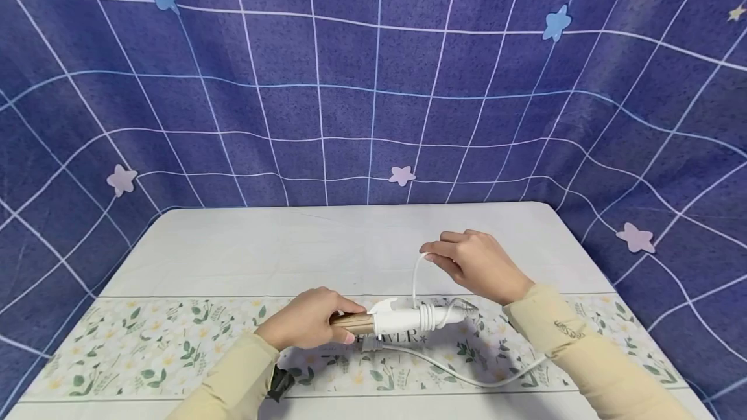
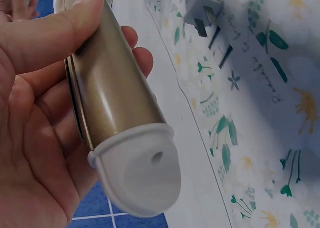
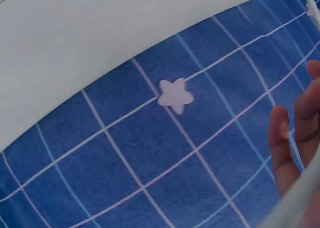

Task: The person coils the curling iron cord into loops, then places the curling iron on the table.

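Observation:
My left hand point(image 1: 309, 319) grips the gold barrel of a hair iron point(image 1: 388, 323) with a white handle, held level above the table. The left wrist view shows the thumb lying along the gold barrel point(image 2: 115, 78) and fingers behind it, with the white rounded tip point(image 2: 142, 173) nearest the camera. White cord point(image 1: 428, 317) is wound in several turns round the handle. Above it, my right hand point(image 1: 481, 264) pinches a raised stretch of the cord between thumb and fingers. In the right wrist view only some fingers point(image 3: 282, 143) show at the right edge.
A grey-white plug point(image 1: 371, 343) lies on the floral runner point(image 1: 175, 342), its cord curving right under my right sleeve. The white tabletop point(image 1: 280, 245) reaches back to a blue gridded curtain point(image 1: 350, 109) with stars. Something dark point(image 1: 281, 384) sits by my left sleeve.

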Action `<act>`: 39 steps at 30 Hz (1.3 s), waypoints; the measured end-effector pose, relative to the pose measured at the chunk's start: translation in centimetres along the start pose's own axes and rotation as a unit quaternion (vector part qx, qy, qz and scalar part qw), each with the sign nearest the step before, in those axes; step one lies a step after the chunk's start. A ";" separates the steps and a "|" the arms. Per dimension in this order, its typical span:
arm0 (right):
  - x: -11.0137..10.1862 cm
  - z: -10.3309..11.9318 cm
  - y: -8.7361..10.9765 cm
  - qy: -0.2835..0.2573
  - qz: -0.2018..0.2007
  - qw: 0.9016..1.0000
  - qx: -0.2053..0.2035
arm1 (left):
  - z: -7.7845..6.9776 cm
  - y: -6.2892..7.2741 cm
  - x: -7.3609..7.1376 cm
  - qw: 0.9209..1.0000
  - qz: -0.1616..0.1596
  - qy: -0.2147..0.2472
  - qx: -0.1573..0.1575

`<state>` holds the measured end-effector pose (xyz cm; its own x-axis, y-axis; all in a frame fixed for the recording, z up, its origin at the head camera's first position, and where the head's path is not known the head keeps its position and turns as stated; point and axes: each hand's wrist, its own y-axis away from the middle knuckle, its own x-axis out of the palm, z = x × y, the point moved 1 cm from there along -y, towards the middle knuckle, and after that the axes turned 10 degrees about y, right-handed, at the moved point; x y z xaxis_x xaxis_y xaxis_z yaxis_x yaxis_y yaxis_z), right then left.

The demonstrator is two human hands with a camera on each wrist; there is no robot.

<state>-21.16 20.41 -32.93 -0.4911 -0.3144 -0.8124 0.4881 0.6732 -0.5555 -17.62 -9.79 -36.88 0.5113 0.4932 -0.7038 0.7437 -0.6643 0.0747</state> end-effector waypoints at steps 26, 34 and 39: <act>-1.6 3.3 0.5 -0.026 -0.021 0.998 -0.046 | 1.3 -0.1 -0.1 0.983 -0.179 0.018 -0.043; -0.8 3.8 0.8 -0.043 -0.006 0.998 -0.038 | 1.3 -0.3 -0.2 0.968 -0.228 0.066 -0.080; -0.6 3.9 1.3 -0.051 0.007 0.999 -0.012 | 1.4 -0.4 -0.5 0.961 -0.244 0.096 -0.082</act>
<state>-17.43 18.85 -33.82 -0.4069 -0.3707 -0.8349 0.4761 0.6939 -0.5402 -18.76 -10.55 -37.50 0.1425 0.8292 -0.5404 0.9649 -0.2380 -0.1107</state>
